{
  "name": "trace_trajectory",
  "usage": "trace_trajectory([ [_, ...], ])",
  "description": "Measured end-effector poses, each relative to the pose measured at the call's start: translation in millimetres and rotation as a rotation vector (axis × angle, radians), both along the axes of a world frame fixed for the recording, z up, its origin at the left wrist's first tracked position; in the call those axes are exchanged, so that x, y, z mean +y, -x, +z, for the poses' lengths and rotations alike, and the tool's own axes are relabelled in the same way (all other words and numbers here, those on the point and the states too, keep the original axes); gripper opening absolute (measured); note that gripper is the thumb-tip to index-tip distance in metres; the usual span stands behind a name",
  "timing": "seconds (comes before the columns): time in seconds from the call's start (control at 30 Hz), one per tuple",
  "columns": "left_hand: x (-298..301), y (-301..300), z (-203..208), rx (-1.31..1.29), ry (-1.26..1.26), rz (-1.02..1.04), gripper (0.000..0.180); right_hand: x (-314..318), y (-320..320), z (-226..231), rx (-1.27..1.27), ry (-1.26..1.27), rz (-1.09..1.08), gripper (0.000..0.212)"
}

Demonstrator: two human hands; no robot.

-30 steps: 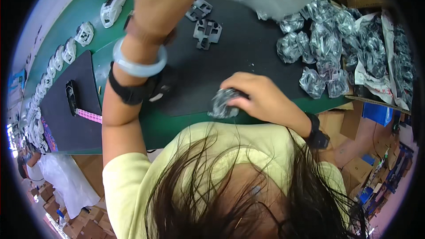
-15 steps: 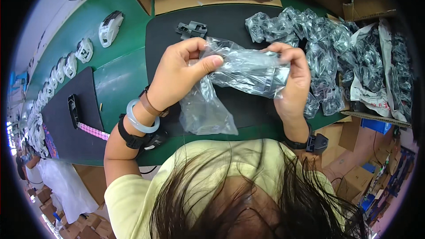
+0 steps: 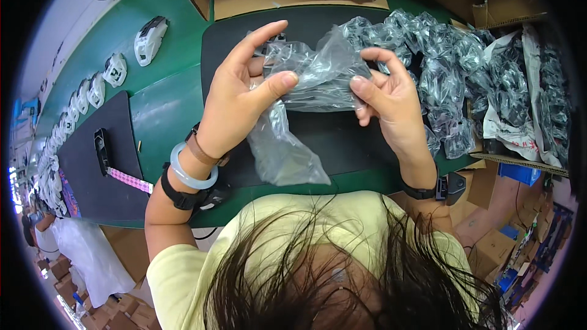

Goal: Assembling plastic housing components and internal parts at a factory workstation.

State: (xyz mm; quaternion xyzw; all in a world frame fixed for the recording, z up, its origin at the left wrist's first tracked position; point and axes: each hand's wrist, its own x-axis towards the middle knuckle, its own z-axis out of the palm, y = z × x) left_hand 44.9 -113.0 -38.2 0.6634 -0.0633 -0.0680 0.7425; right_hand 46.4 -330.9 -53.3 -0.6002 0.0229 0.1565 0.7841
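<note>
A clear plastic bag (image 3: 321, 88) is up in my left hand (image 3: 238, 101) and right hand (image 3: 394, 101), above the black mat (image 3: 348, 140).
My left thumb presses its left end, forefinger spread; my right thumb and fingers pinch the other. Wrapped bundles (image 3: 443, 73) crowd the mat's right; a cardboard box (image 3: 287, 3) stands beyond.

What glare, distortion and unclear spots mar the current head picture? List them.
Head view: the crinkled clear bag and piled bags show bright glints; head view: the green table looks bowed toward the rim; head view: the farthest white parts at left are too small to tell apart.
</note>
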Motion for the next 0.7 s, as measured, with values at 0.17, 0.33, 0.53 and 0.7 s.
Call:
trace_trajectory([
  [0.17,9,27,12,0.018,-0.388,0.076,0.054,-7,18,4,0.187,-0.17,0.195,0.044],
  [0.33,4,57,3,-0.695,-0.958,-0.002,0.041,9,32,9,0.248,-0.356,0.161,0.054],
  [0.53,4,37,-3,-0.661,-0.877,0.033,0.019,11,35,10,-0.153,-0.069,-0.084,0.056],
  [0.7,-10,46,-3,-0.689,-0.98,0.061,0.026,30,26,8,0.067,-0.609,0.02,0.034],
])
